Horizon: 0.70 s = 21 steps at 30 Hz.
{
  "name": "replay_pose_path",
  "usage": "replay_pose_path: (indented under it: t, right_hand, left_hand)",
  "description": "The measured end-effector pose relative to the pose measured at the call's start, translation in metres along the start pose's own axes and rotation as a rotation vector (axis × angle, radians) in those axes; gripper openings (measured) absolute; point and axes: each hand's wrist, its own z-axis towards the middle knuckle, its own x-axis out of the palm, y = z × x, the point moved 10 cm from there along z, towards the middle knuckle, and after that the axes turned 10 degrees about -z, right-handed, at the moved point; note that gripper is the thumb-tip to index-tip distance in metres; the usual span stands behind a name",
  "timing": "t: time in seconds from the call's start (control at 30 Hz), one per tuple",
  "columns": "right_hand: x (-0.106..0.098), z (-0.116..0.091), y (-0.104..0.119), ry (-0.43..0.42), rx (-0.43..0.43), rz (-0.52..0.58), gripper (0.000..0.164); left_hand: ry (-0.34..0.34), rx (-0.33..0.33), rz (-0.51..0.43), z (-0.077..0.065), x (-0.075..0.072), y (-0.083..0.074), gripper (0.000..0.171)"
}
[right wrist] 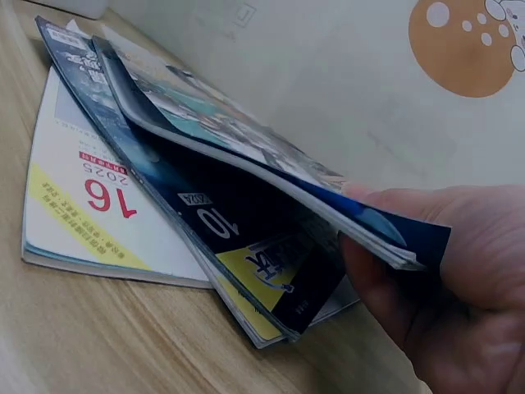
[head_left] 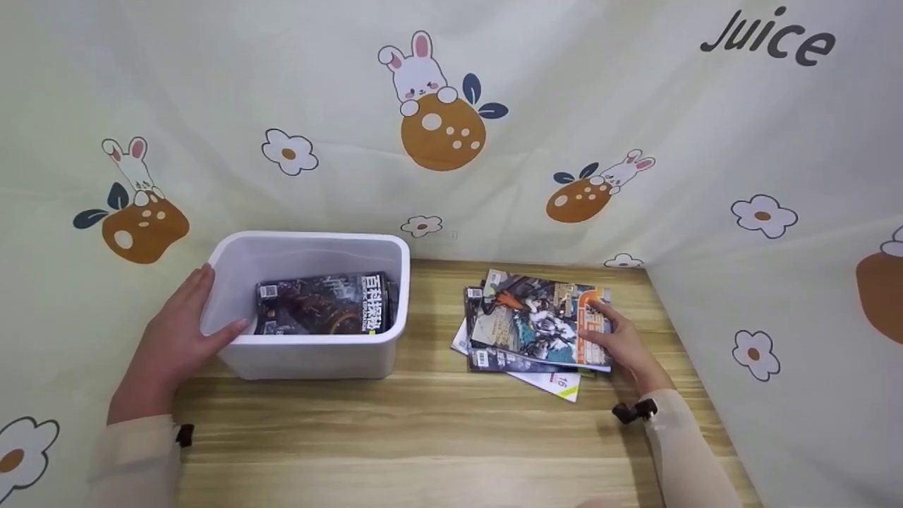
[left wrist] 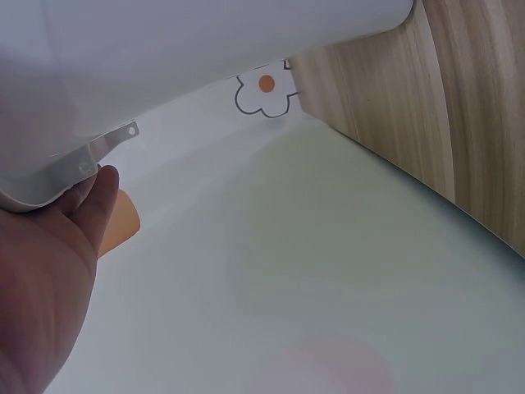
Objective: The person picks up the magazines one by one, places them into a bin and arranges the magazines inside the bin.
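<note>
A white plastic bin stands on the left of the table, with dark-covered magazines lying inside it. My left hand grips the bin's left end, the thumb over the front rim and the fingers along the side. To the right lies a loose stack of magazines. The top magazine has a colourful illustrated cover. My right hand pinches its right edge and holds that edge raised above a dark magazine. At the bottom, a white magazine sticks out at an angle.
Pale fabric printed with rabbits, oranges and flowers rises behind the table and along both sides. The wood-grain table extends in front of the bin and the stack. Dark wrist straps are on both sleeves.
</note>
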Motion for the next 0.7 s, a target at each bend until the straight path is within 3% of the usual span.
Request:
replay_pose_path:
  t: [0.3, 0.47, 0.7]
  right_hand:
    - [0.0029, -0.0018, -0.0013, 0.003, 0.04, 0.332, 0.089]
    - [-0.0004, 0.0009, 0.0042, -0.002, 0.012, 0.379, 0.091]
    - [0.003, -0.0029, -0.0004, -0.005, 0.038, 0.411, 0.092]
  left_hand:
    - [0.009, 0.0, 0.01, 0.0042, -0.0007, -0.0008, 0.112]
    - [-0.004, 0.003, 0.009, 0.0047, -0.0025, -0.0011, 0.112]
    - [0.002, 0.003, 0.003, -0.0017, -0.0009, -0.0002, 0.11]
